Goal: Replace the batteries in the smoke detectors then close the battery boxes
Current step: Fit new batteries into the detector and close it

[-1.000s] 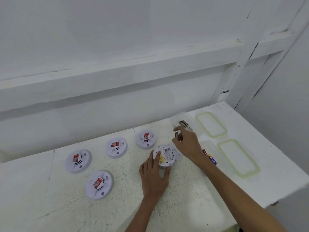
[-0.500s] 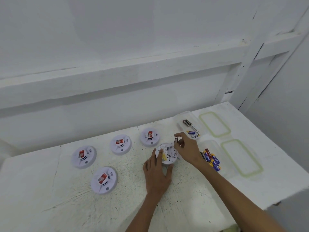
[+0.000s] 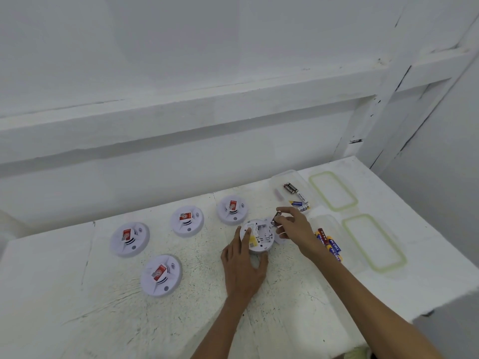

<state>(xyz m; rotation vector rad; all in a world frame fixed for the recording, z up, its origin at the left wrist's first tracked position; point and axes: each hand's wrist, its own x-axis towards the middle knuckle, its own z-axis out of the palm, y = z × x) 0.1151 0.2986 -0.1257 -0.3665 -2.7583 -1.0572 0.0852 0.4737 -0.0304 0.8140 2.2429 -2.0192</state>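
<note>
A white smoke detector [image 3: 259,235] lies back-up on the white table [image 3: 77,307], its battery box open. My left hand [image 3: 243,265] rests flat on the table and presses the detector's near-left edge with its fingers. My right hand [image 3: 293,226] pinches a dark battery [image 3: 276,218] just over the detector's far-right edge. The loose battery cover [image 3: 277,239] lies partly hidden under my right hand. Several other detectors lie face-up with red stickers: one [image 3: 232,209] just behind, one [image 3: 186,220] further left, and two at the left.
A clear tub [image 3: 278,180] at the back right holds a few dark and blue batteries. A second clear tub [image 3: 334,226] by my right wrist holds purple-yellow batteries. Two green-rimmed lids [image 3: 333,190] lie near the right table edge. A wall rises behind.
My right hand came back from the far tub with a battery and now holds it at the open detector's edge. My left hand stayed on the detector.
</note>
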